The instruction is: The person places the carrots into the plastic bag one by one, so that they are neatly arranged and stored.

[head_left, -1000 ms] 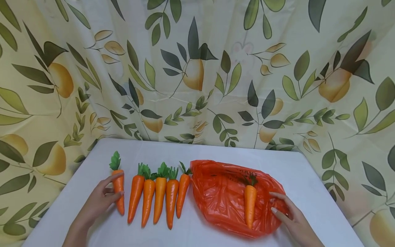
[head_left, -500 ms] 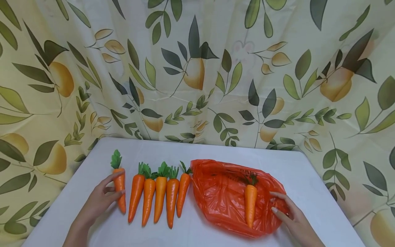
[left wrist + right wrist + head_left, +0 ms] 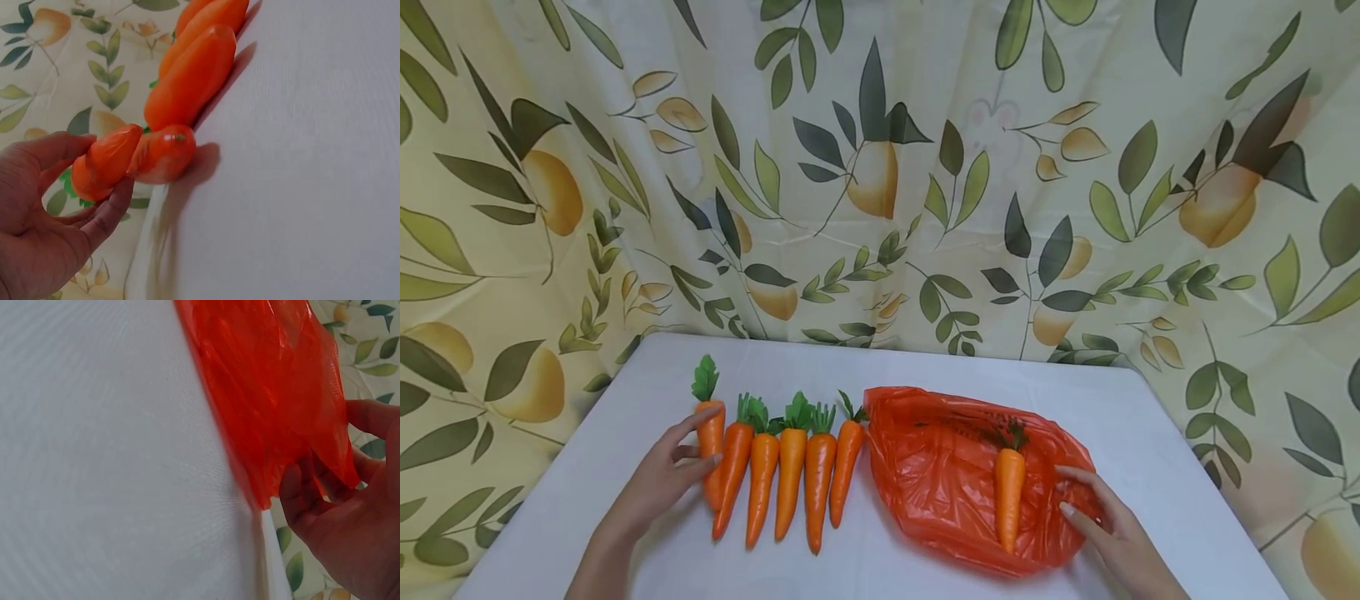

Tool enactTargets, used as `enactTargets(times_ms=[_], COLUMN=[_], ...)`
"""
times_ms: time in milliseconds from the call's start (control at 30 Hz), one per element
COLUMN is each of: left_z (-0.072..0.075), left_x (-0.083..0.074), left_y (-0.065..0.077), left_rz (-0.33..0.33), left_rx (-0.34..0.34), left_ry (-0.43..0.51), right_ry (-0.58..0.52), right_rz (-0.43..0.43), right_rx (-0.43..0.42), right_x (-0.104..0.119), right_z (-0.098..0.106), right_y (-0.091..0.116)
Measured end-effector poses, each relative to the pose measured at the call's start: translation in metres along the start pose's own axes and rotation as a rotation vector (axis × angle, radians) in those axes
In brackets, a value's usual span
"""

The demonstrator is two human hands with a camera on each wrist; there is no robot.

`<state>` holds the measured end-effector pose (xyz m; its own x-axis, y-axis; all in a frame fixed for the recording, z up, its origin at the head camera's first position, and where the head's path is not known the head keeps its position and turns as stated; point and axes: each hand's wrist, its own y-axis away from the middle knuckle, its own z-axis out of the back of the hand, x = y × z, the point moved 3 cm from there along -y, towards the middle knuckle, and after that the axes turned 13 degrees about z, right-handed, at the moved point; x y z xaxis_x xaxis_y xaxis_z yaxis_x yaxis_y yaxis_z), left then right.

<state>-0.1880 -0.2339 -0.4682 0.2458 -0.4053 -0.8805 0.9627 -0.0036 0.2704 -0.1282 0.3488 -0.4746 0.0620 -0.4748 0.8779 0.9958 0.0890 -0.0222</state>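
Note:
At the left of the head view, my left hand pinches an orange carrot with a green leafy top between thumb and fingers. Its tip sits against the leftmost carrot of a row; the left wrist view also shows the held carrot close beside another carrot. To the right lies a thin red plastic bag. One carrot lies within the bag's outline; whether it is inside or on top I cannot tell. My right hand holds the bag's right edge, thumb in front, some fingers behind the red film.
Several more carrots lie side by side, tops away from me, such as the middle carrot and the last carrot near the bag. All rest on a white-covered table. A leaf-and-fruit patterned curtain hangs behind the table.
My left hand has carried its carrot to the right, closing the gap to the row. My right hand, the bag and the other carrots look unmoved.

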Motion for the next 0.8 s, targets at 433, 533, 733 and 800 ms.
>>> enactTargets(times_ms=[433,533,733,800], left_z=[-0.018,-0.029,-0.048,-0.055], left_x=[-0.04,-0.052,-0.076,-0.083], left_y=[0.001,0.002,0.005,0.004], left_rz=[-0.046,-0.068,-0.124,-0.129], left_rx=[0.09,0.124,0.152,0.172], left_ry=[0.015,0.035,0.025,0.026], right_ry=[-0.017,-0.015,-0.026,-0.029], right_rz=[-0.014,-0.023,-0.019,-0.018], right_rx=[-0.007,-0.01,-0.017,-0.018], right_x=[-0.003,-0.003,0.001,0.001], right_z=[0.001,0.002,0.002,0.001], right_y=[0.001,0.001,0.001,0.002])
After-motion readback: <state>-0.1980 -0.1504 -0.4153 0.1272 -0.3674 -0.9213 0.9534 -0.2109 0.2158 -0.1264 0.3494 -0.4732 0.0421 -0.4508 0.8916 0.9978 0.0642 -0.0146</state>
